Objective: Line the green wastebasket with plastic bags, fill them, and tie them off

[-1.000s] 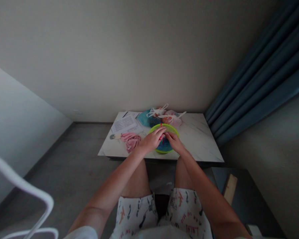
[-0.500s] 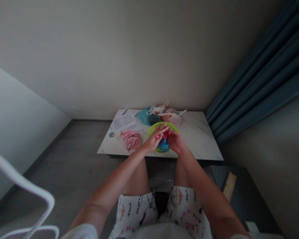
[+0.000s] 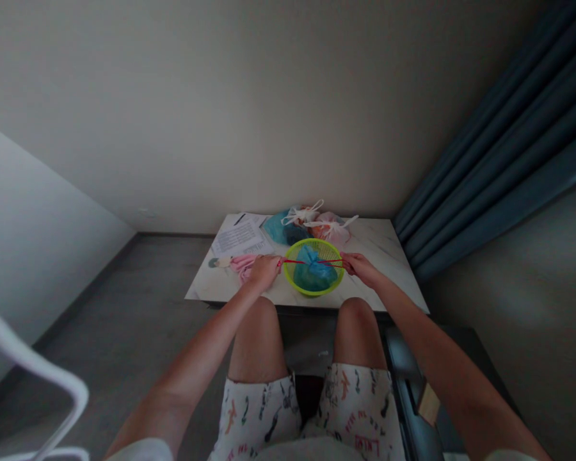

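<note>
A blue plastic bag (image 3: 314,274) sits in a yellow-green mesh basket (image 3: 312,292) on the low table, its top gathered. Red drawstrings (image 3: 331,261) stretch out from the bag's neck to both sides. My left hand (image 3: 265,271) is closed on the left string, beyond the basket's left rim and over a pink cloth (image 3: 242,264). The right string ends in my closed right hand (image 3: 358,266), just past the basket's right rim. Both strings look taut and nearly level.
Behind the basket lie a blue bag (image 3: 275,225) and tied bags with white handles (image 3: 330,229). Printed sheets (image 3: 240,237) and a dark pen lie on the marble-patterned table (image 3: 384,275) at left. A dark curtain (image 3: 499,141) hangs at right; a wooden block (image 3: 428,404) is below.
My hands were close together over the basket, at the red strings. They have moved apart to either side, drawing the strings out straight, and the blue bag now shows fully.
</note>
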Demonstrator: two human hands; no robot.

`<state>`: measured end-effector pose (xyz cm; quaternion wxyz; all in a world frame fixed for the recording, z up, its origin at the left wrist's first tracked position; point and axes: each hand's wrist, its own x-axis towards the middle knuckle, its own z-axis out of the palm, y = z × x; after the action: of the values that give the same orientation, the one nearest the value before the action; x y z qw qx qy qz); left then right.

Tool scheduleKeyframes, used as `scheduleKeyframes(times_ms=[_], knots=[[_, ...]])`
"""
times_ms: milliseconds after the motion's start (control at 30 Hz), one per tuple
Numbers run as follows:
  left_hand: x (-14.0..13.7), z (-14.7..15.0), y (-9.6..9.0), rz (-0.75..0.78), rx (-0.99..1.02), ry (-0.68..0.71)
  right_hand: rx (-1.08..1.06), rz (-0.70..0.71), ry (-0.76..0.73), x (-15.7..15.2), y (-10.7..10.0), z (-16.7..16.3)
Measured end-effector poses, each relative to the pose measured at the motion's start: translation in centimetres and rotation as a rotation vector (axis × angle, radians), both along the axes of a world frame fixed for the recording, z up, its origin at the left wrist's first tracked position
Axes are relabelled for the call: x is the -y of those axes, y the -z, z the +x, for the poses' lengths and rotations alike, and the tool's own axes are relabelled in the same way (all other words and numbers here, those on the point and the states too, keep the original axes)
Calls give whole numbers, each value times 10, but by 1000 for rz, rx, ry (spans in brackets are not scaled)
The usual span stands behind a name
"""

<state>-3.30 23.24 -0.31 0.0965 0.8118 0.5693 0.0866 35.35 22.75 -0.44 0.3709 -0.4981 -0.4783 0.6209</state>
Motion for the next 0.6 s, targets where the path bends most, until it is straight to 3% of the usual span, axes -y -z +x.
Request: scheduleKeyframes(times_ms=[233,333,433,600], knots=[[9,2,17,-133,185,-99,-3,-60,120,-5,3,-4],[12,0,19,-103,301,-109,-3,42,163,-2,1,-8],[13,7,19,-8,414,-25,22,180,149,1,-4,-16],[10,57,14,-4,318,96,79,383,55,7,-27,-42]])
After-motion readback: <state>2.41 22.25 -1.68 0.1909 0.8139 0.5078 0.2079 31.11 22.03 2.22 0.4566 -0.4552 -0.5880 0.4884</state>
